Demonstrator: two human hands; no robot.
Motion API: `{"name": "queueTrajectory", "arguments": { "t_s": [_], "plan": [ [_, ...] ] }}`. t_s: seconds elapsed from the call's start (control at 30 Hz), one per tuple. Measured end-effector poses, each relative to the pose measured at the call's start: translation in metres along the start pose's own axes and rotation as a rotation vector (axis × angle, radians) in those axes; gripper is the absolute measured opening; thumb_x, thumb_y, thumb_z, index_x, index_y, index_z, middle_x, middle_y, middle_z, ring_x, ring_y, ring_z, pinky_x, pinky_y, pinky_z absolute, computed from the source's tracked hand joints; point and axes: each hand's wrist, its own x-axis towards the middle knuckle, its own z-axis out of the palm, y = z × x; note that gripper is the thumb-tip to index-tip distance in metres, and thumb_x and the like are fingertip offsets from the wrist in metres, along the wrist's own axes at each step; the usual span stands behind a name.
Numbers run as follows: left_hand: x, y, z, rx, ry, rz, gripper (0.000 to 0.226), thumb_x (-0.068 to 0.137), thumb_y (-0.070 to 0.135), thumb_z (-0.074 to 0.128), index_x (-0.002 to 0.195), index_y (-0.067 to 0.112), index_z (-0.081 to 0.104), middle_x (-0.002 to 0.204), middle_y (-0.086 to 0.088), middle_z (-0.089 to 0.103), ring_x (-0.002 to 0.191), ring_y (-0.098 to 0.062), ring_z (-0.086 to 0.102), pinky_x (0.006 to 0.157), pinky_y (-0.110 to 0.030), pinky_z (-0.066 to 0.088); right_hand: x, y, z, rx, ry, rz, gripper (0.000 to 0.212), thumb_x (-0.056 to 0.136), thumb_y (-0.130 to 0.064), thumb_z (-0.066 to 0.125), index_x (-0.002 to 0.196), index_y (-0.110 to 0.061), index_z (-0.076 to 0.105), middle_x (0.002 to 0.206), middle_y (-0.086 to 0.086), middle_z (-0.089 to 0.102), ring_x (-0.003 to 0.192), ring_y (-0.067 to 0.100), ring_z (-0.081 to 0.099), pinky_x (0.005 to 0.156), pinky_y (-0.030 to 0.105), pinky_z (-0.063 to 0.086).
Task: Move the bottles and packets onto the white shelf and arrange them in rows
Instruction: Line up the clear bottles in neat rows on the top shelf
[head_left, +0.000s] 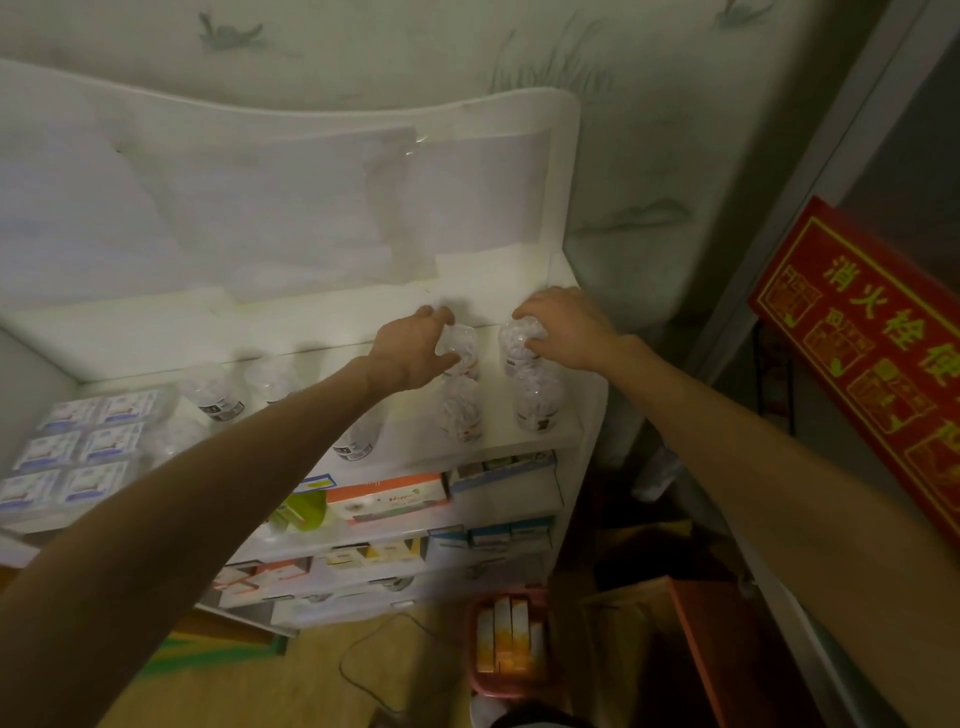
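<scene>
The white shelf (519, 441) holds several clear bottles filled with white pieces on its top board. My left hand (410, 353) grips one clear bottle (464, 345) at the back of the board. My right hand (566, 327) grips another clear bottle (514, 340) at the back right corner. In front of these stand two more bottles, one (461, 410) on the left and one (537, 400) on the right. Further left stands a bottle (210, 392), and my left forearm partly hides others. Blue and white packets (78, 447) lie in rows at the far left.
Lower shelf boards carry coloured boxes (387, 499). A pink basket (511, 644) with tall orange and white boxes stands on the floor by the shelf. A red sign (867, 353) with yellow characters leans at the right. A cable lies on the floor.
</scene>
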Motion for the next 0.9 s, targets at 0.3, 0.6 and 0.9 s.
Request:
{"name": "queueTrajectory", "arguments": {
  "t_s": [0.3,0.6,0.9],
  "plan": [
    [-0.011,0.001,-0.009,0.045,0.111,0.051,0.056,0.092,0.049,0.059,0.137,0.017,0.050,0.143,-0.005,0.045,0.125,-0.028,0.048,0.093,-0.043,0.048,-0.002,-0.002,-0.001,0.018,-0.014,0.012,0.049,0.084,-0.035,0.068,0.130,-0.021,0.060,0.132,0.002,0.060,0.120,0.023,0.053,0.103,0.040,0.038],
    [-0.044,-0.009,-0.018,-0.051,0.079,0.165,0.050,0.091,0.058,0.055,0.129,0.026,0.056,0.133,0.007,0.053,0.106,-0.017,0.062,0.081,-0.034,0.052,-0.020,-0.019,-0.010,0.190,0.079,-0.044,0.039,0.091,-0.035,0.062,0.128,-0.020,0.060,0.133,-0.001,0.057,0.120,0.017,0.052,0.101,0.034,0.043],
    [-0.051,0.002,-0.001,-0.013,-0.121,0.131,0.072,0.079,0.069,0.064,0.136,0.027,0.049,0.131,0.004,0.059,0.104,-0.017,0.060,0.077,-0.028,0.042,-0.046,-0.029,-0.019,-0.052,-0.180,-0.084,0.064,0.083,-0.062,0.061,0.135,-0.026,0.054,0.133,-0.005,0.059,0.114,0.017,0.058,0.093,0.037,0.049]
  ]
}}
